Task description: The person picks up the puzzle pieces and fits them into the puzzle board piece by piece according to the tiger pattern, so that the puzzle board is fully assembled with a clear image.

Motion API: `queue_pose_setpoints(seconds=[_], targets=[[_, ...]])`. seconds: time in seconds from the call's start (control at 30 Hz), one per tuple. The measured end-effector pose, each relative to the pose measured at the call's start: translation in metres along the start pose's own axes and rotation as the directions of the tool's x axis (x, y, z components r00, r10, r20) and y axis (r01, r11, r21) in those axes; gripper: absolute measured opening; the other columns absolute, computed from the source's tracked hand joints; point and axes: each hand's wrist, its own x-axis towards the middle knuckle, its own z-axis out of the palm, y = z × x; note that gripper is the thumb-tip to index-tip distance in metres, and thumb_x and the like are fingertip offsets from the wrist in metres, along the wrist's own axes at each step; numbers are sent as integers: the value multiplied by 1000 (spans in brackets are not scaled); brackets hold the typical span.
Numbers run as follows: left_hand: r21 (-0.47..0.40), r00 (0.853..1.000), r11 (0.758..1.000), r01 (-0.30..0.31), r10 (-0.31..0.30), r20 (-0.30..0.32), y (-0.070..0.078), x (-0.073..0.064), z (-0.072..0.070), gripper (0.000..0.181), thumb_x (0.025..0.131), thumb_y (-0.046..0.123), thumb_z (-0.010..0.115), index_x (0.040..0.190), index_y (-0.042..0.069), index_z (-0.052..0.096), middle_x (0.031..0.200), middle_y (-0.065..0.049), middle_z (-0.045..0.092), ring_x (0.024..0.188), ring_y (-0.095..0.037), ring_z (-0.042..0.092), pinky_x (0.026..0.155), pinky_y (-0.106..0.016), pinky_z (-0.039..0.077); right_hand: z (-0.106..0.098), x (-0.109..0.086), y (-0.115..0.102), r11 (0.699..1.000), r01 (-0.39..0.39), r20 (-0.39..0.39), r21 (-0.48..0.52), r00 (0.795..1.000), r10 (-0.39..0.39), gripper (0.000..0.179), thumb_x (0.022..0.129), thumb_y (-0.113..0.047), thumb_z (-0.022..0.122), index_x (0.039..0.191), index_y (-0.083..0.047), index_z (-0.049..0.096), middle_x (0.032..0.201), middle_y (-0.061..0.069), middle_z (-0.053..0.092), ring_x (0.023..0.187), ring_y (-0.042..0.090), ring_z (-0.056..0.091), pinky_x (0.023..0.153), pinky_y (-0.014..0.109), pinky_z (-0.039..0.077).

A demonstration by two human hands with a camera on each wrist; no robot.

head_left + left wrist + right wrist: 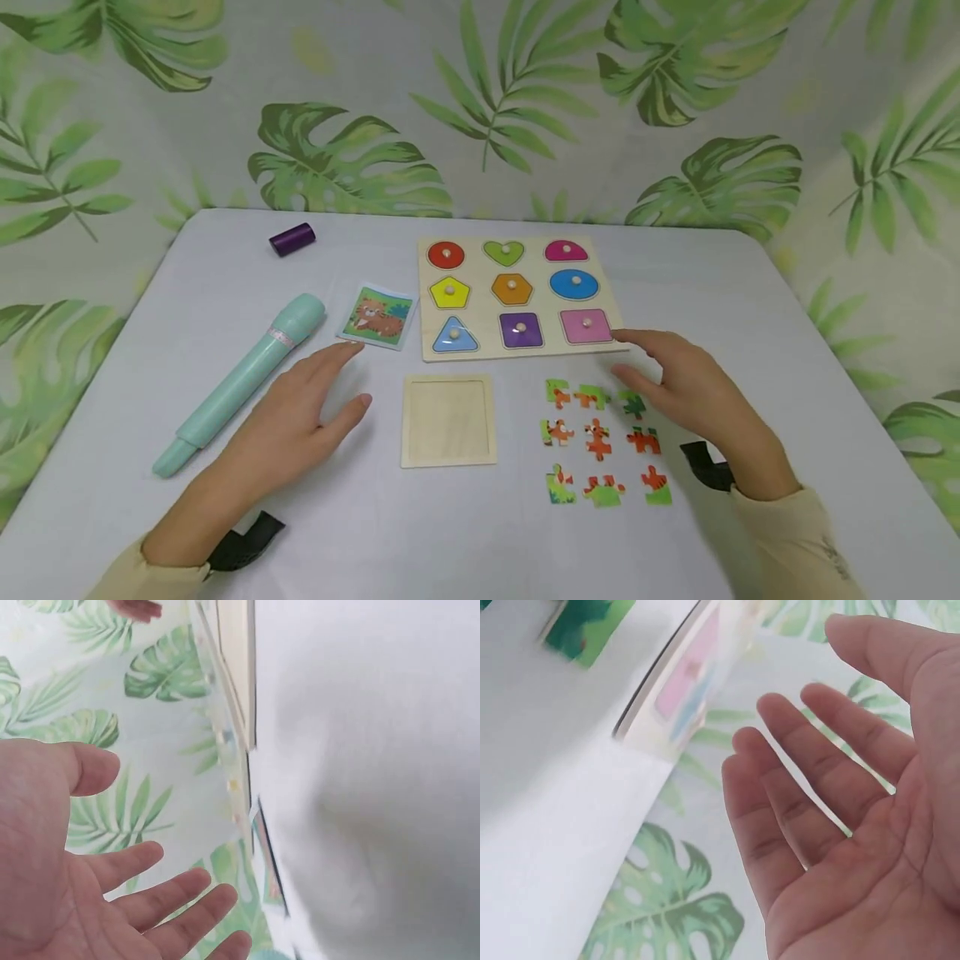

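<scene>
My left hand (296,421) hovers over the table's left half with nothing in it, between a mint-green tube (236,387) and a square wooden puzzle tray (450,421). Just beyond its fingertips lies a tiger picture card (377,317). In the left wrist view its fingers (176,900) are spread. My right hand (693,387) holds nothing either, its fingers relaxed near the right corner of a wooden shape board (521,292). Several jigsaw pieces (597,439) lie in rows to the left of and below that hand. In the right wrist view the fingers (817,765) are extended.
A dark purple cylinder (292,239) lies at the back left of the white table (517,542). The board's coloured shapes, such as a blue oval (570,287), carry small knobs. A leaf-patterned cloth (360,167) hangs behind the table.
</scene>
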Motion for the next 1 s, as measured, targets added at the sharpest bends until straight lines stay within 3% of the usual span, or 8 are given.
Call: queue_pose_setpoints(seconds=[0.17,0.27,0.43,0.67,0.87,1.0], targets=[[-61,996,997,47,-42,83,2,4,17,65,102,36,63,157,12,40,158,-12,46,147,-36,41,118,-58,37,11,15,-14,999,14,96,30,995,-17,52,96,-26,75,143,-12,60,141,13,63,131,37,56,105,61,51],[-64,993,997,43,-35,114,4,7,28,69,100,35,66,157,8,39,158,-14,45,148,-36,41,119,-58,36,20,21,-19,999,19,149,50,989,-27,52,94,-26,77,142,-13,61,140,11,64,131,35,57,105,59,51],[-32,988,999,-22,27,154,7,8,40,82,94,37,74,158,1,37,161,-16,43,152,-38,34,123,-60,28,41,23,-17,992,25,137,127,990,-43,55,94,-25,78,144,-14,60,142,7,63,130,33,58,106,56,51],[-11,969,993,-114,113,219,-1,6,48,94,87,47,79,160,5,36,169,-8,31,159,-31,17,128,-57,8,60,19,-8,990,35,142,139,988,-55,53,96,-28,76,145,-15,59,145,8,60,133,30,55,110,56,48],[47,955,975,-219,204,217,-12,7,53,104,80,61,80,159,7,39,169,-3,30,159,-27,19,128,-55,10,60,17,-4,990,67,148,127,985,-86,53,92,-28,79,140,-16,62,142,7,61,132,30,55,108,55,50],[63,952,966,-251,235,195,-13,7,55,105,79,63,80,158,7,41,168,-3,33,158,-27,23,127,-55,12,61,17,-4,988,101,131,118,985,-116,47,91,-23,81,135,-15,67,136,6,65,127,28,58,105,52,54]])
